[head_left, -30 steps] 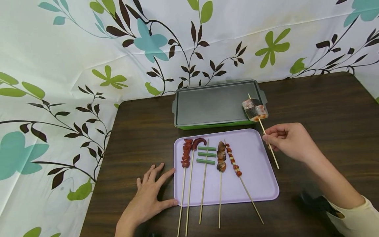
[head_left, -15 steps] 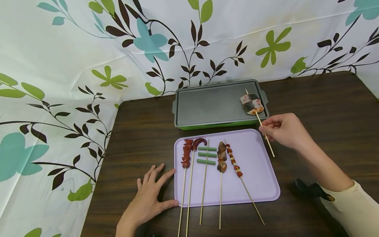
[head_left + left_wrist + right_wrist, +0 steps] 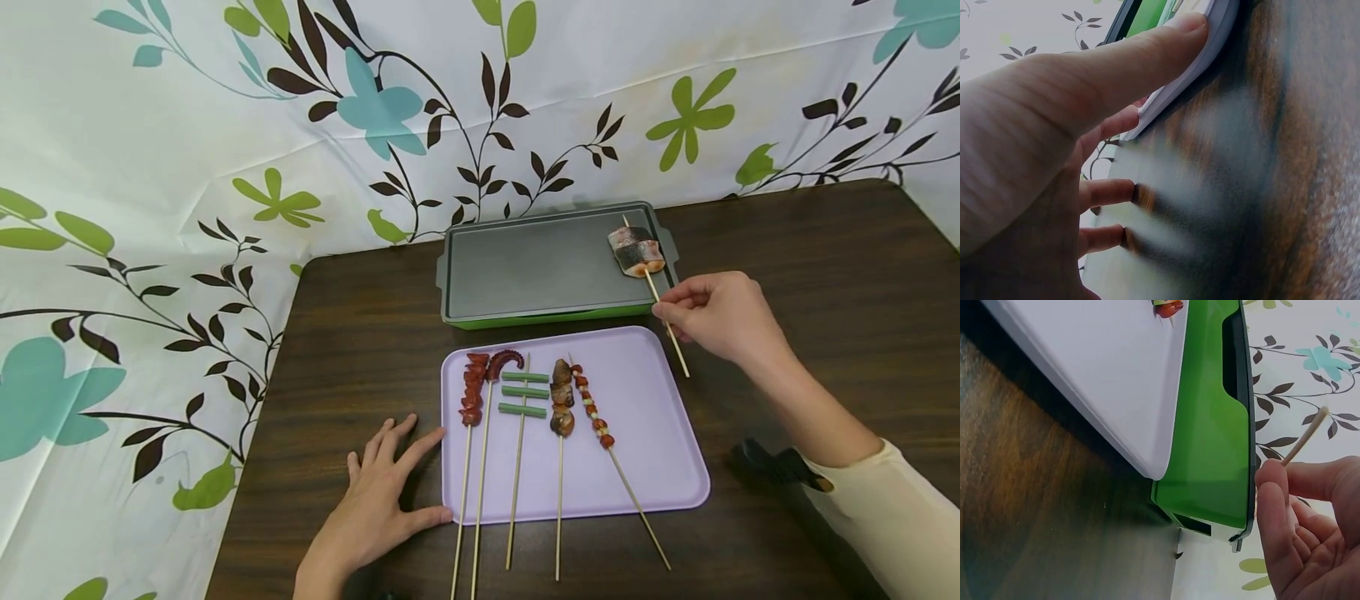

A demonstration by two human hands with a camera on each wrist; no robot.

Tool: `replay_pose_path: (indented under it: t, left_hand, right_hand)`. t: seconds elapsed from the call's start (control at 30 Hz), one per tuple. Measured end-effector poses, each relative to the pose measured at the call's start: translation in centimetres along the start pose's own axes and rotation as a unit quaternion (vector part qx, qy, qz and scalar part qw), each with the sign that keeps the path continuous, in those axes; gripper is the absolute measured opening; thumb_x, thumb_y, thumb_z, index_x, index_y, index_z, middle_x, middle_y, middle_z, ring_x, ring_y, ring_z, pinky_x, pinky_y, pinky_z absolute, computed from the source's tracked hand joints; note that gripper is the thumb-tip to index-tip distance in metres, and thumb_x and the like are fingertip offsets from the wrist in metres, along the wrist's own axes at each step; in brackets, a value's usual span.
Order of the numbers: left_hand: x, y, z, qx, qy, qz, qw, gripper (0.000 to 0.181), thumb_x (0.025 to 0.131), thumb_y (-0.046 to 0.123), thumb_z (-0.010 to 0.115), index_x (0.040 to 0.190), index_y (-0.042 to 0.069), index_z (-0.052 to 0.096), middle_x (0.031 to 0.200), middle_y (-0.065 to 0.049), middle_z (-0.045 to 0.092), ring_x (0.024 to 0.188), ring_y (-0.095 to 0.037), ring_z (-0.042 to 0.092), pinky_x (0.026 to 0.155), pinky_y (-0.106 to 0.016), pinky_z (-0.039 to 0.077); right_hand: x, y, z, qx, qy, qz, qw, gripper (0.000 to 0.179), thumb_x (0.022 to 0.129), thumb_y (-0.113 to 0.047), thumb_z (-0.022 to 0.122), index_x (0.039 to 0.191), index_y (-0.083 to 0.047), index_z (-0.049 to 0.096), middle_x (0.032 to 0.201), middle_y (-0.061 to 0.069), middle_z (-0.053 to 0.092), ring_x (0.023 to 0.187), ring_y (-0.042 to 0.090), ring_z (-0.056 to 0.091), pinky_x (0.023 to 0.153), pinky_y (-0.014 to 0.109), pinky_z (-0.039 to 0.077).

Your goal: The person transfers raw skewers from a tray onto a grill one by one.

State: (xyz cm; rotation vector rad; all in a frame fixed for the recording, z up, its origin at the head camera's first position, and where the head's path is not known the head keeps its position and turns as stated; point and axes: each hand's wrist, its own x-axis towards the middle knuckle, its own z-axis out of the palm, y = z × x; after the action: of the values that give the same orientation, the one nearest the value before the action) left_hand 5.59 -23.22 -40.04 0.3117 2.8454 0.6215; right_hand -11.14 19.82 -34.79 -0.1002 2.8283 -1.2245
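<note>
My right hand [image 3: 720,321] pinches the bare stick of a fish skewer [image 3: 636,252] between thumb and fingers. The skewer's dark-skinned fish chunks overlap the right end of the grey griddle plate [image 3: 532,267] in the head view. In the right wrist view the stick's tail end [image 3: 1307,434] pokes out above the pinch. My left hand [image 3: 375,492] lies spread on the table, its thumb and index fingertip at the left edge of the lilac tray [image 3: 652,467]. The left wrist view shows the thumb [image 3: 1166,47] against the tray's rim.
Several skewers lie side by side on the tray: red pieces [image 3: 471,390], an octopus tentacle [image 3: 502,362], green stalks [image 3: 523,393], browned meat chunks [image 3: 561,398] and small red pieces [image 3: 592,408]. Their sticks overhang the front rim. The green griddle body [image 3: 1210,425] stands behind the tray, near the patterned cloth.
My right hand has moved forward and slightly left, carrying the fish skewer from the griddle's front right corner further over the plate. The left hand has stayed at the tray's edge.
</note>
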Motion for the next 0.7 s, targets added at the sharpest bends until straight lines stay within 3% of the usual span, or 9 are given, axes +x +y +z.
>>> replay_pose_path:
  t: [0.7]
  left_hand:
    - [-0.08,-0.03,-0.06,-0.006,0.002,0.008,0.9999,0.088,0.072,0.071,0.069,0.149,0.045,0.036,0.159,-0.01,0.024,0.145,-0.045,0.012,0.089,-0.087,0.011]
  right_hand:
    - [0.93,0.16,0.42,-0.007,0.018,-0.01,0.9998,0.032,0.09,-0.03,0.072,0.094,0.002,0.073,0.074,0.009,0.071,0.058,0.019,0.068,0.048,0.025,0.049]
